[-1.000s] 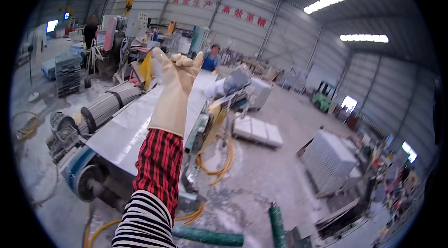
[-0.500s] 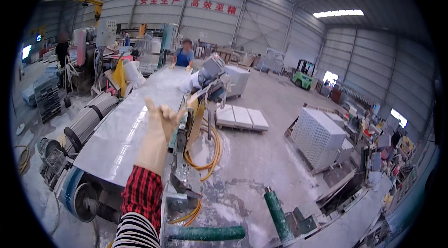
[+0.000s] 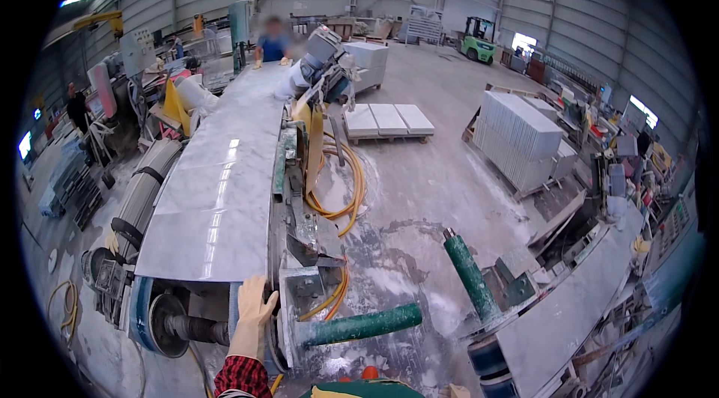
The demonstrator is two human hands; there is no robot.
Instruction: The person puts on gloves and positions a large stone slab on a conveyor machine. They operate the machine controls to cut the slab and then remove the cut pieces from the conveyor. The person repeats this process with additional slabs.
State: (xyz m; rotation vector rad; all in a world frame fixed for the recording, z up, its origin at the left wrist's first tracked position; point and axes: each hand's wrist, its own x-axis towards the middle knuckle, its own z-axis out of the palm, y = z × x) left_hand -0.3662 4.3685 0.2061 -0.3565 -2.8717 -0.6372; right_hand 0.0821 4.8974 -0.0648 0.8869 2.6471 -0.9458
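Note:
A long polished white-grey stone slab (image 3: 213,203) lies on a belt conveyor (image 3: 142,312). At its near right corner is my left hand (image 3: 253,316), in a cream glove with a red-and-black checked cuff. Its fingers are stretched forward, the thumb apart, and the fingertips reach the slab's near edge; nothing is held. A small beige patch (image 3: 457,392) at the lower edge looks like part of my right glove, its fingers hidden. Beyond the slab's far end stands a co-worker (image 3: 272,44) in blue, gloved hands at that end.
A motorised machine head (image 3: 322,53) overhangs the slab's far right side. Yellow hoses (image 3: 352,196) lie on the floor. A green roller (image 3: 367,324) juts out right of the conveyor. Stacked slabs (image 3: 517,128) and a green forklift (image 3: 478,40) stand farther right.
My left hand has come down and back from above the slab, where it was raised with bent fingers, to the near edge. The view has tilted down. The co-worker remains at the far end.

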